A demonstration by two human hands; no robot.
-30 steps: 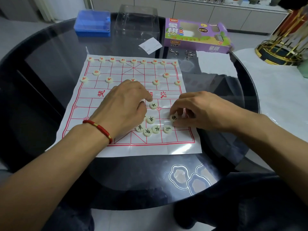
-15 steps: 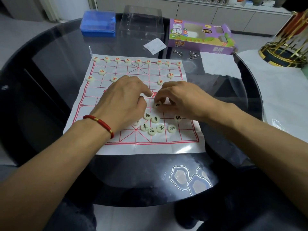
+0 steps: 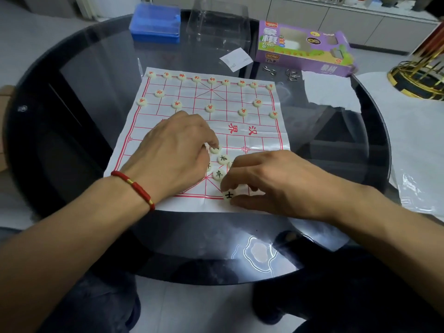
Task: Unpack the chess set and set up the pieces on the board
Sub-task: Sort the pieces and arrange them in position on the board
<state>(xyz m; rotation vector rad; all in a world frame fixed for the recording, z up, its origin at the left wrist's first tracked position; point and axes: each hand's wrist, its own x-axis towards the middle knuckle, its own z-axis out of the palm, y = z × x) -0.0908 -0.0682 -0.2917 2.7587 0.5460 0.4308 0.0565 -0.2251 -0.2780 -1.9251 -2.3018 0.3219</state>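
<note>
A white paper board (image 3: pixel 259 131) with red grid lines lies on the black glass table. Red-lettered round pieces (image 3: pixel 211 80) stand in rows along its far side. Black-lettered pieces (image 3: pixel 219 174) lie in a loose cluster near the middle of the near half, partly hidden under my hands. My left hand (image 3: pixel 173 152) rests on the board, its index fingertip on one black piece (image 3: pixel 214 149). My right hand (image 3: pixel 271 183) pinches a black-lettered piece (image 3: pixel 228 195) between thumb and fingers at the board's near edge line.
Beyond the board lie a purple chess box (image 3: pixel 302 48), a clear plastic container (image 3: pixel 217 25), a blue box (image 3: pixel 155 24), a paper slip (image 3: pixel 236 58), metal rings (image 3: pixel 269 69) and a white tissue (image 3: pixel 329 90). A gold stand (image 3: pixel 418 80) sits at the right.
My right hand has come back from the board's middle to the near edge, now pinching a black piece. My left hand stays over the cluster. The camera has shifted slightly.
</note>
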